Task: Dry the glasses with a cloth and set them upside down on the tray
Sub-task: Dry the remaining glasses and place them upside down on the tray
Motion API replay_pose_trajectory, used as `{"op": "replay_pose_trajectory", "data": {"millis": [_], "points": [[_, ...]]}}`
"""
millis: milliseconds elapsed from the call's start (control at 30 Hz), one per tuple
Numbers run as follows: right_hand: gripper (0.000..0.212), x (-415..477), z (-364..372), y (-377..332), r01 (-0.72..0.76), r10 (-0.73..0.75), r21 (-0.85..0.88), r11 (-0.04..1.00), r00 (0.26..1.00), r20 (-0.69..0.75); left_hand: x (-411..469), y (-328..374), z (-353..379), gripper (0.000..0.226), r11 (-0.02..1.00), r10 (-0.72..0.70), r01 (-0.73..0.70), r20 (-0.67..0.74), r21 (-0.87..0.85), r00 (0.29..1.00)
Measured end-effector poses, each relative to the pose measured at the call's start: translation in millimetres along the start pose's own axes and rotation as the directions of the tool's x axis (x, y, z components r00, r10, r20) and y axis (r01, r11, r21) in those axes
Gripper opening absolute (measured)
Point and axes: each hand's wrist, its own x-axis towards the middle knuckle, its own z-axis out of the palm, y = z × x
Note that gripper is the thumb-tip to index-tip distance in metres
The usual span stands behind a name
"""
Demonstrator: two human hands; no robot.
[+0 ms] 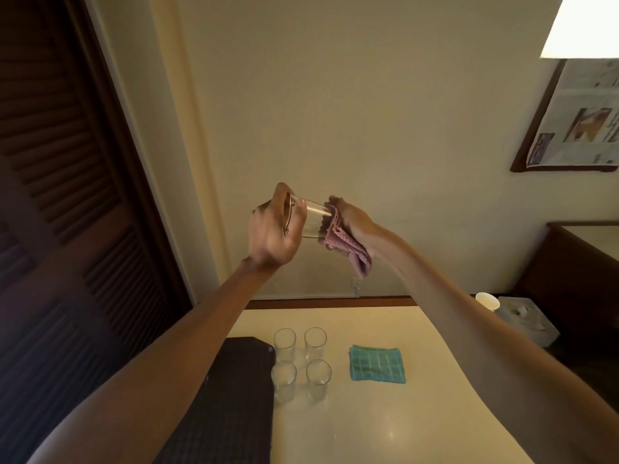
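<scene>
Two bare arms reach up in front of a cream wall. The left hand (273,229) curls its fingers and thumb around the base of a clear drinking glass (311,217), held sideways in the air, well above the table (385,413). The right hand (355,222) grips a bunched pink cloth (341,242) pressed against the glass's open mouth. On the table below, four more glasses (284,343) stand in a square just beside a dark tray (241,380). A folded teal cloth (376,364) lies near them, on their right.
</scene>
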Motion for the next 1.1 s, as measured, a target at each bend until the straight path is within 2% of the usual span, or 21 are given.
{"op": "replay_pose_trajectory", "data": {"millis": [67, 100, 133, 167, 200, 233, 267, 300, 333, 367, 433, 467, 533, 600, 700, 800, 933, 1033, 1100], "points": [[0.078, -1.2, 1.4, 10.4, 0.103, -0.119, -0.127, 0.986, 0.985, -0.128, -3.5, 5.7, 7.7, 0.048, 0.984, -0.174, 0.175, 0.032, -0.025, 0.984], [0.074, -3.2, 1.6, 14.4, 0.171, -0.222, -0.266, 0.949, 0.959, -0.174, -2.5, 10.2, 11.5, 0.052, 0.938, -0.339, 0.343, 0.077, -0.056, 0.938], [0.061, -6.7, -0.5, 18.2, 0.245, -0.34, -0.382, 0.891, 0.918, -0.206, 0.2, 16.1, 15.8, 0.057, 0.844, -0.513, 0.528, 0.149, -0.094, 0.845], [0.045, -8.1, -1.9, 20.7, 0.301, -0.415, -0.405, 0.864, 0.88, -0.23, 3.5, 20.4, 19.1, 0.06, 0.715, -0.651, 0.687, 0.237, -0.128, 0.721], [0.033, -13.0, -2.8, 21.4, 0.321, -0.451, -0.437, 0.84, 0.862, -0.232, 6.6, 23.3, 21.1, 0.061, 0.589, -0.732, 0.795, 0.321, -0.145, 0.601], [0.028, -14.6, -8.3, 23.8, 0.329, -0.482, -0.483, 0.811, 0.844, -0.235, 7.8, 27.6, 24.2, 0.06, 0.516, -0.763, 0.844, 0.371, -0.143, 0.529], [0.026, -18.9, -9.5, 23.3, 0.339, -0.513, -0.525, 0.781, 0.827, -0.23, 8.8, 29.8, 24.8, 0.059, 0.489, -0.774, 0.861, 0.385, -0.139, 0.502], [0.027, -18.7, -12.5, 26.2, 0.333, -0.516, -0.546, 0.769, 0.827, -0.223, 7.7, 31.2, 25.9, 0.06, 0.504, -0.774, 0.852, 0.366, -0.139, 0.517], [0.033, -15.7, -18.0, 30.5, 0.3, -0.496, -0.576, 0.761, 0.841, -0.217, 4.6, 31.9, 27.7, 0.061, 0.554, -0.76, 0.821, 0.317, -0.139, 0.567], [0.044, -11.6, -22.7, 32.9, 0.246, -0.389, -0.483, 0.84, 0.895, -0.22, -1.0, 32.2, 29.3, 0.062, 0.644, -0.717, 0.755, 0.246, -0.125, 0.652], [0.073, -10.9, -28.2, 38.1, 0.134, -0.162, -0.254, 0.958, 0.982, -0.094, -16.9, 34.0, 31.3, 0.057, 0.861, -0.496, 0.504, 0.111, -0.072, 0.861], [0.075, -8.4, -32.3, 43.4, 0.068, -0.073, -0.118, 0.991, 0.996, -0.041, -24.8, 34.3, 31.7, 0.051, 0.936, -0.347, 0.351, 0.079, -0.043, 0.935], [0.061, -4.7, -38.2, 55.9, -0.034, 0.034, 0.031, 0.999, 0.999, 0.001, -35.8, 32.4, 30.0, 0.045, 0.996, -0.084, 0.081, 0.094, 0.027, 0.992], [0.056, -14.9, -39.3, 69.3, -0.105, 0.102, 0.058, 0.993, 0.994, 0.046, -45.0, 31.8, 31.8, 0.043, 0.988, 0.068, -0.089, 0.164, 0.126, 0.984], [0.06, -26.2, -39.2, 87.0, -0.15, 0.141, 0.144, 0.978, 0.988, 0.069, -55.2, 38.9, 38.2, 0.042, 0.949, 0.085, -0.155, 0.248, 0.276, 0.965], [0.061, -24.2, -38.3, 104.9, -0.144, 0.14, 0.165, 0.976, 0.99, 0.032, -65.5, 45.9, 46.0, 0.044, 0.923, -0.031, -0.095, 0.317, 0.374, 0.948], [0.066, -20.1, -45.7, 135.8, -0.151, 0.16, 0.105, 0.983, 0.984, -0.082, -78.1, 46.8, 50.4, 0.044, 0.9, -0.224, 0.04, 0.38, 0.435, 0.898], [0.06, -24.0, -54.9, 161.3, -0.171, 0.179, 0.059, 0.983, 0.969, -0.169, -93.3, 52.0, 50.5, 0.048, 0.876, -0.372, 0.164, 0.418, 0.454, 0.829], [0.05, -30.0, -61.4, 176.3, -0.189, 0.213, 0.14, 0.972, 0.959, -0.185, -108.3, 56.7, 52.7, 0.046, 0.86, -0.434, 0.225, 0.426, 0.458, 0.794]]}}
